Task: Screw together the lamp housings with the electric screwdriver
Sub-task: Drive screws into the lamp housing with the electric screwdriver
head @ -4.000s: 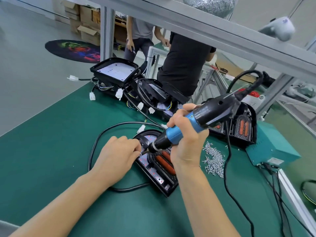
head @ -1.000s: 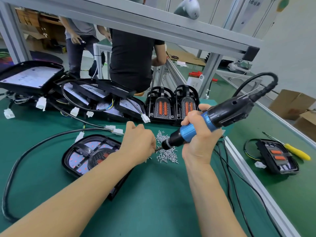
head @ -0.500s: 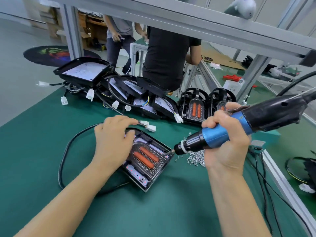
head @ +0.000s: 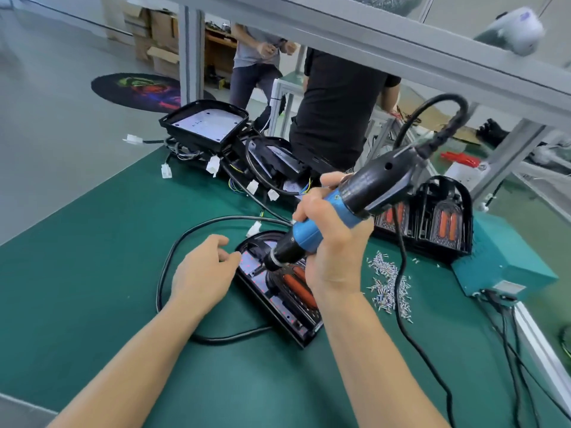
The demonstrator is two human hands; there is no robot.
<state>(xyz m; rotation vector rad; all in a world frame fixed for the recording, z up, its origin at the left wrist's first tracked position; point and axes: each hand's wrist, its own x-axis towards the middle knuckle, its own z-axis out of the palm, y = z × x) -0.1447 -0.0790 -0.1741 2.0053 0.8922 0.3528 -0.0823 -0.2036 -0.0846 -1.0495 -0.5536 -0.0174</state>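
A black lamp housing (head: 278, 307) with orange strips lies on the green table (head: 92, 273) in front of me. My right hand (head: 332, 245) grips the blue and black electric screwdriver (head: 346, 208), whose tip points down onto the housing's upper left part. My left hand (head: 204, 273) rests just left of the housing, fingers loosely bent, fingertips at its edge; they hold nothing that I can see. A pile of small silver screws (head: 389, 282) lies to the right of the housing.
More black housings with wires and white connectors (head: 216, 131) are stacked at the back. Two finished lamps (head: 441, 220) stand behind the screwdriver beside a teal box (head: 500, 267). A black cable (head: 185, 242) loops round my left hand. Two people (head: 333, 112) stand beyond the table.
The screwdriver has swung left from beside the housing and now stands with its tip on the housing. My left hand has come off the housing's top and sits at its left edge.
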